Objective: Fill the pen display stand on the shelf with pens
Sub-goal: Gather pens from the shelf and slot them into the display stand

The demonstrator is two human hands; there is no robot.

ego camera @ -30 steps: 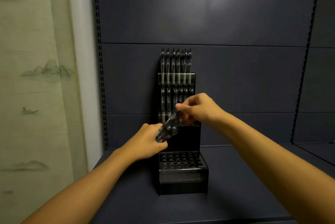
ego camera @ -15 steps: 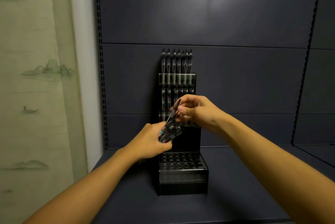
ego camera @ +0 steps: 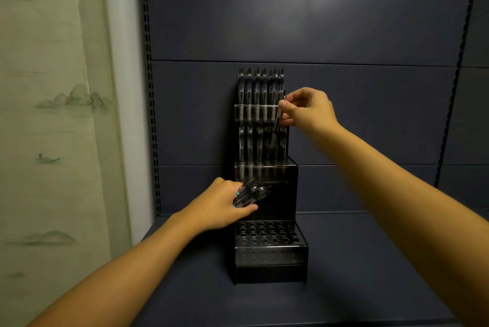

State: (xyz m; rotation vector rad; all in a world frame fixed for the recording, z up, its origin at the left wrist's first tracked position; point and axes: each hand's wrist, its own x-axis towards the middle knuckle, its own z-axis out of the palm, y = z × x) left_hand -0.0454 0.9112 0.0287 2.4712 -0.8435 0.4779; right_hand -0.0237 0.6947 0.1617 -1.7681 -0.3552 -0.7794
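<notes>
Three tiers: the black pen display stand (ego camera: 267,220) had that many steps and stood on the dark shelf (ego camera: 357,273), pushed close to the back edge, roughly mid-width.
Top tier: a full-looking row of pens (ego camera: 260,88) stood upright, tips up against the back panel (ego camera: 344,22).
Middle tier: another row of upright pens (ego camera: 251,145), mostly filled, though how many was hard to count in the dim light.
Bottom tier: just open holes (ego camera: 264,232), nearest the shelf's front edge.
Right hand: the right hand (ego camera: 309,109) was up at the stand's right side, thumb and fingers pinched on a single pen (ego camera: 276,125). That pen hung slightly tilted, its lower end down among the middle row's right-hand pens; couldn't tell if it was seated in a hole.
Left hand: the left hand (ego camera: 225,206) was lower, in front of the stand's blank black face between the middle and bottom tiers, fingers wrapped round a bundle of spare pens (ego camera: 251,193) pointing up to the right.
Off to the side: a pale landscape-print curtain (ego camera: 53,115) hung past the shelf's left edge.
</notes>
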